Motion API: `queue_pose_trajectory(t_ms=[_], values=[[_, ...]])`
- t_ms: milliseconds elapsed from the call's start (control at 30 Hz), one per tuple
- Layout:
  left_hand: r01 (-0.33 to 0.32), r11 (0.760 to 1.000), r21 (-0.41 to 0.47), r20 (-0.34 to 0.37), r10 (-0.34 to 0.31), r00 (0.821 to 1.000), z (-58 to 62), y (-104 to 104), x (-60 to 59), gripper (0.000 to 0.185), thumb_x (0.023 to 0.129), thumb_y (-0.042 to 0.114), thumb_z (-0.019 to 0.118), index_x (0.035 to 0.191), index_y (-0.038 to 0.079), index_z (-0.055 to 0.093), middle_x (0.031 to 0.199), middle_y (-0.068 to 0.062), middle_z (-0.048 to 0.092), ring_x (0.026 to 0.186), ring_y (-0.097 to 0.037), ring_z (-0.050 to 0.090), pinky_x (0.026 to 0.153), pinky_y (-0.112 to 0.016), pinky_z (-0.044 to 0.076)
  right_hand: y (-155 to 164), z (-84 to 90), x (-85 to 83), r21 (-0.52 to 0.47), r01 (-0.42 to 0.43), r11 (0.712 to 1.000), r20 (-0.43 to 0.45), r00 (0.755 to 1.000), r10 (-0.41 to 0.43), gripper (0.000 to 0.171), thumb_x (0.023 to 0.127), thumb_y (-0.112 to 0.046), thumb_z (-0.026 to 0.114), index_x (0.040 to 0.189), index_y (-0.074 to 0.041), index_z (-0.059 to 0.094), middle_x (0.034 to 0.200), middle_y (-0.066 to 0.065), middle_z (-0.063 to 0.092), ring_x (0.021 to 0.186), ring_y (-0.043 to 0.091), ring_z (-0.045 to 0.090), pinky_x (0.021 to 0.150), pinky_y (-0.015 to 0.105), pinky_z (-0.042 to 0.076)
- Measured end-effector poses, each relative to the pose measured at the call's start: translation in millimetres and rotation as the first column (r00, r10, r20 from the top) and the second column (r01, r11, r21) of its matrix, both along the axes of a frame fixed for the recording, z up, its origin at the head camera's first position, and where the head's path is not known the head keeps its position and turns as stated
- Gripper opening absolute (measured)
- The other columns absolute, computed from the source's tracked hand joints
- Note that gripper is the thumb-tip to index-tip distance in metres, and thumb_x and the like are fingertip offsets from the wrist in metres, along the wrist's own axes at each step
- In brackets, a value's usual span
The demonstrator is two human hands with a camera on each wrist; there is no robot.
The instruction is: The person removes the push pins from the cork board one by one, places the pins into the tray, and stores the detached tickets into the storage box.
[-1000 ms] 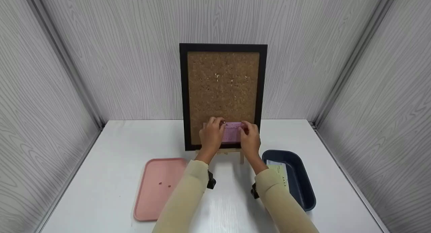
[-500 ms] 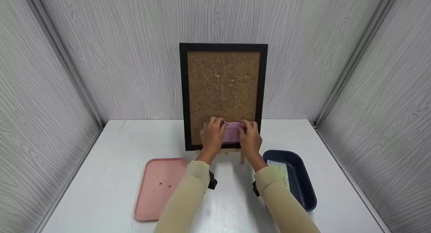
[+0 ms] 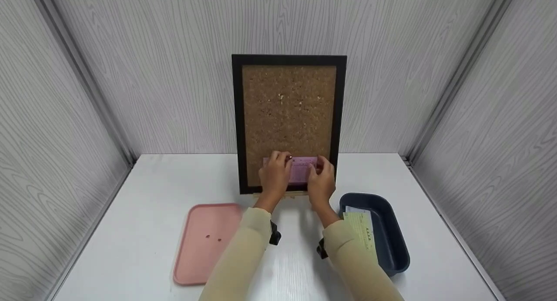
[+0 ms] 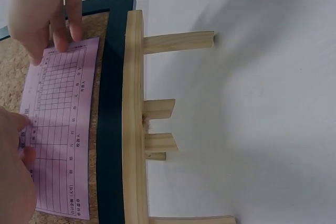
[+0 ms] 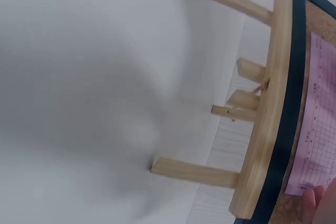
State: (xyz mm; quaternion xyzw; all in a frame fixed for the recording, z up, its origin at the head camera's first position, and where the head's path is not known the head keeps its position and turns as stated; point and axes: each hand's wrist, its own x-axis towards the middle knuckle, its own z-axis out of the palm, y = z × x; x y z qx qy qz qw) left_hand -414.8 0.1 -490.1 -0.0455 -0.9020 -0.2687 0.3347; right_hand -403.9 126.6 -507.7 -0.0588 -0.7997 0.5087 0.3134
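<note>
A pink printed receipt slip [image 3: 299, 174] lies flat along the bottom of a black-framed cork board [image 3: 287, 114]. My left hand [image 3: 274, 174] is over the slip's left part, thumb and forefinger pinching a small dark, shiny pushpin [image 3: 290, 157] at the slip's top edge. The pin's point is hidden. At the slip's right end, my right hand [image 3: 321, 181] touches the paper with its fingertips; in the left wrist view those fingers [image 4: 76, 24] stretch over the paper's end. The right wrist view shows the slip's [image 5: 317, 124] ruled grid beside the fingertips.
A wooden easel [image 4: 134, 119] with short legs holds the board up. To the left lies a pink tray [image 3: 196, 266] with two small dark spots on it. A navy bin [image 3: 394, 235] at right holds yellow-green and white slips [image 3: 361, 229], partly behind the right sleeve.
The right hand has slid slightly right along the slip to its right end, uncovering more of the pink paper. The left hand stays in place with the pushpin.
</note>
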Motion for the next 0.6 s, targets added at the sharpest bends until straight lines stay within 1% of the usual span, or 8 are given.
queue_pose_trajectory(t_ms=[67,167,233,300,367,467,600], values=[[0.0,1.0,0.0,-0.004,0.0,1.0,0.1,0.3,0.4,0.019,0.097,0.032,0.069,0.114,0.023,0.071,0.108,0.004,0.066,0.093,-0.017,0.068,0.071,-0.044,0.054,-0.3,0.2,1.3,-0.057,-0.021,0.998,0.004,1.0,0.021,0.034,0.1,-0.02,0.064,0.131,-0.01,0.06,0.121,0.007,0.064,0.108,0.023,0.062,0.092,0.043,0.05],[0.002,1.0,0.001,0.005,-0.002,1.0,-0.5,0.5,0.9,0.019,0.097,0.031,0.068,0.114,0.023,0.072,0.108,0.004,0.066,0.092,-0.017,0.068,0.07,-0.043,0.054,0.7,0.0,2.3,-0.116,-0.047,0.992,0.013,0.999,0.049,0.031,0.1,-0.02,0.062,0.13,-0.01,0.06,0.12,0.007,0.066,0.109,0.022,0.062,0.094,0.042,0.049],[0.006,1.0,0.004,0.014,-0.006,1.0,-1.0,0.7,1.0,0.019,0.098,0.032,0.068,0.114,0.023,0.072,0.108,0.004,0.066,0.093,-0.017,0.068,0.07,-0.042,0.054,1.9,-0.4,2.1,-0.11,-0.055,0.992,0.022,0.998,0.058,0.031,0.101,-0.021,0.062,0.13,-0.011,0.061,0.12,0.006,0.065,0.11,0.022,0.062,0.095,0.042,0.05],[0.011,1.0,0.009,0.017,-0.011,1.0,-1.0,0.7,1.1,0.019,0.098,0.032,0.067,0.115,0.023,0.072,0.108,0.004,0.066,0.093,-0.017,0.068,0.07,-0.041,0.054,3.3,-0.5,1.6,-0.072,-0.069,0.995,0.032,0.997,0.071,0.031,0.101,-0.022,0.062,0.13,-0.013,0.062,0.121,0.006,0.063,0.111,0.022,0.061,0.096,0.042,0.05],[0.013,1.0,0.011,0.015,-0.013,1.0,-0.8,0.7,0.7,0.019,0.098,0.032,0.067,0.115,0.023,0.072,0.108,0.004,0.066,0.092,-0.017,0.068,0.07,-0.041,0.054,4.7,-0.3,0.3,-0.01,-0.084,0.996,0.038,0.996,0.084,0.031,0.101,-0.022,0.062,0.13,-0.014,0.063,0.12,0.006,0.061,0.11,0.022,0.061,0.095,0.042,0.051],[0.013,1.0,0.01,0.012,-0.013,1.0,-0.5,0.4,0.1,0.019,0.098,0.032,0.067,0.115,0.023,0.072,0.108,0.003,0.065,0.09,-0.017,0.068,0.069,-0.041,0.053,6.5,0.3,-2.3,0.078,-0.107,0.991,0.047,0.993,0.104,0.029,0.101,-0.021,0.063,0.129,-0.016,0.064,0.117,0.005,0.057,0.105,0.021,0.059,0.091,0.041,0.052],[0.007,1.0,0.006,0.023,-0.007,1.0,-0.1,0.2,-0.1,0.02,0.098,0.032,0.067,0.116,0.024,0.071,0.109,0.003,0.065,0.09,-0.018,0.068,0.068,-0.041,0.053,7.8,1.1,-6.7,0.174,-0.102,0.979,0.039,0.995,0.097,0.027,0.099,-0.019,0.065,0.127,-0.018,0.067,0.114,0.004,0.056,0.099,0.02,0.061,0.084,0.04,0.054]])
